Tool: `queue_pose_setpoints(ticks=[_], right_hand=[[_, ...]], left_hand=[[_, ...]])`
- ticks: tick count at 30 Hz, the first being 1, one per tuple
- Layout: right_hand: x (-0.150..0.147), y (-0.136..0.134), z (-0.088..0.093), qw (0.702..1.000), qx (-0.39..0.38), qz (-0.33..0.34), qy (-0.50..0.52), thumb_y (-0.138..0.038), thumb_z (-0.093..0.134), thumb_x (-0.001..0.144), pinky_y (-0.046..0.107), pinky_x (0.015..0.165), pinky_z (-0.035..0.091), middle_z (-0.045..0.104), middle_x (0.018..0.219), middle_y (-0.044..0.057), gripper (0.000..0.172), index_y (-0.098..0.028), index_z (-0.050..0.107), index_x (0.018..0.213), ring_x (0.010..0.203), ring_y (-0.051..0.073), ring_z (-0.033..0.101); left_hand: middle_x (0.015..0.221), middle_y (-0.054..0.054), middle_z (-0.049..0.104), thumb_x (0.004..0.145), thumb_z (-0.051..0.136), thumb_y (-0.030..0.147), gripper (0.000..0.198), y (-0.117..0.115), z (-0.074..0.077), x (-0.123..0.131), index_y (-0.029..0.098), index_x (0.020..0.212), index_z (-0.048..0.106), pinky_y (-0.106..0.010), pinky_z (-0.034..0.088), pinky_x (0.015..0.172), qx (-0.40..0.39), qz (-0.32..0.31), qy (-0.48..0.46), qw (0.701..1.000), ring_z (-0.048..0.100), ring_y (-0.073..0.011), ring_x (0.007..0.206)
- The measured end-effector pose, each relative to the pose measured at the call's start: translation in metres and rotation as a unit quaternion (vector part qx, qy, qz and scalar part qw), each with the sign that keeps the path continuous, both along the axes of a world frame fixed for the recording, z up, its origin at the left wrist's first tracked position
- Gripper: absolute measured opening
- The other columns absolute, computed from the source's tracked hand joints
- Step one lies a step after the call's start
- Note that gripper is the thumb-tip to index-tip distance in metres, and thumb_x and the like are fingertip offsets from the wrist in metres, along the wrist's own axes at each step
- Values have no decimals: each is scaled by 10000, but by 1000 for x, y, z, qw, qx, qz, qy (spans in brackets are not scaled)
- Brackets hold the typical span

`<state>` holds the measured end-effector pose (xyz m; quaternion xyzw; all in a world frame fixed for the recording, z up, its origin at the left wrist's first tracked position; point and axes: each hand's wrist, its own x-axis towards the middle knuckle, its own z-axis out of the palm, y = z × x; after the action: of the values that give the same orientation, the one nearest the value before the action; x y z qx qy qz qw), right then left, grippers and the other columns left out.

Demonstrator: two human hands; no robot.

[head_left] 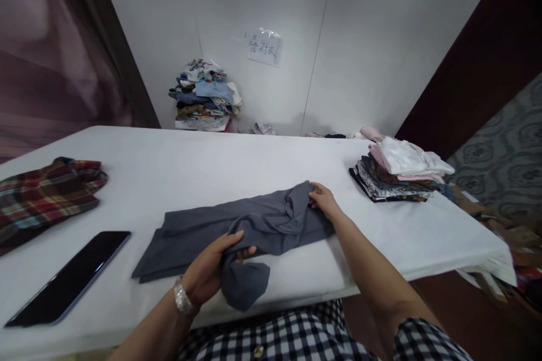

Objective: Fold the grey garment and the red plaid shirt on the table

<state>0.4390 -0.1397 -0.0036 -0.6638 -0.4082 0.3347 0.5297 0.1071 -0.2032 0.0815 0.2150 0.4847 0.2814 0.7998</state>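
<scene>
A dark grey garment [249, 224] lies partly folded lengthwise on the white table [178, 169], in front of me. My left hand [214, 268] is closed on a sleeve or edge of the grey garment near the table's front edge, with a wad of the cloth hanging below it. My right hand [324, 198] pinches the garment's far right end, by the collar area. A bracelet shows on my left wrist.
A black phone [70, 277] lies at the front left. A red plaid shirt [44, 192] sits at the left edge. A stack of folded clothes [398, 172] stands at the right. A heap of clothes [205, 96] lies by the back wall under a paper sign [265, 47].
</scene>
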Motion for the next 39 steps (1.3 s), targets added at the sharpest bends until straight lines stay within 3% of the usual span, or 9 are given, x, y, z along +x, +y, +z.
queue_pose_setpoints(ticks=[5, 8, 13, 15, 18, 22, 25, 32, 39], right_hand=[[-13, -24, 6, 998, 57, 5, -10, -271, 604, 730, 251, 518, 528, 641, 808, 3, 428, -221, 602, 1155, 665, 145, 618], [-29, -51, 5, 982, 122, 61, -131, -282, 605, 774, 340, 771, 550, 661, 1046, 58, 379, -233, 630, 1149, 889, 190, 634], [-57, -79, 7, 913, 150, 198, -324, -253, 601, 821, 429, 1010, 427, 591, 1246, 83, 440, -248, 571, 1260, 1166, 233, 524], [-62, -77, 9, 885, 154, 205, -389, -229, 575, 842, 431, 1005, 429, 589, 1241, 95, 389, -232, 593, 1231, 1162, 236, 513], [-62, -70, 9, 862, 152, 188, -446, -196, 489, 887, 394, 906, 487, 631, 1128, 99, 238, -216, 688, 1016, 1050, 225, 557], [-52, -69, 5, 890, 160, 137, -404, -194, 472, 888, 387, 900, 494, 643, 1092, 90, 227, -219, 675, 986, 1024, 210, 574], [-46, -77, 1, 915, 170, 94, -353, -155, 466, 857, 413, 965, 463, 631, 1135, 91, 324, -221, 623, 1133, 1090, 210, 559], [-68, -84, 3, 883, 162, 221, -382, -161, 565, 788, 464, 1056, 372, 483, 1373, 111, 590, -223, 447, 1363, 1272, 251, 421], [-56, -73, -1, 937, 205, 21, -283, -127, 455, 805, 352, 814, 500, 644, 947, 68, 239, -204, 613, 968, 895, 196, 599]], left_hand=[[628, 0, 639, 646, 728, 265, 240, 21, 20, -24, 215, 812, 562, -197, 394, 371, 178, 25, 74, 981, 515, -107, 422], [706, -8, 677, 629, 704, 292, 311, 38, 10, -37, 215, 918, 617, -264, 518, 529, 226, 79, 148, 959, 625, -161, 574], [887, -44, 720, 616, 687, 400, 347, 38, -12, -45, 206, 903, 662, -318, 555, 724, 318, 33, 267, 909, 673, -231, 828], [915, -36, 717, 679, 634, 404, 287, 31, -12, -43, 212, 889, 673, -330, 549, 777, 419, 17, 322, 849, 665, -232, 879], [997, -15, 697, 772, 556, 280, 169, 19, -2, -40, 236, 877, 682, -301, 529, 841, 623, -10, 355, 697, 648, -190, 948], [991, -21, 673, 820, 517, 143, 170, 9, 23, -38, 228, 866, 657, -253, 530, 770, 798, -9, 362, 482, 639, -146, 908], [950, -36, 664, 816, 539, 97, 144, 4, 39, -36, 202, 857, 629, -270, 516, 742, 846, 4, 373, 381, 623, -149, 866], [919, -16, 667, 777, 544, -2, 227, -10, 57, -22, 204, 839, 616, -308, 487, 738, 900, 19, 338, 274, 582, -167, 856], [994, 49, 685, 843, 491, 43, 238, -21, 39, -10, 222, 902, 636, -282, 428, 740, 921, -106, 306, 217, 569, -122, 851]])
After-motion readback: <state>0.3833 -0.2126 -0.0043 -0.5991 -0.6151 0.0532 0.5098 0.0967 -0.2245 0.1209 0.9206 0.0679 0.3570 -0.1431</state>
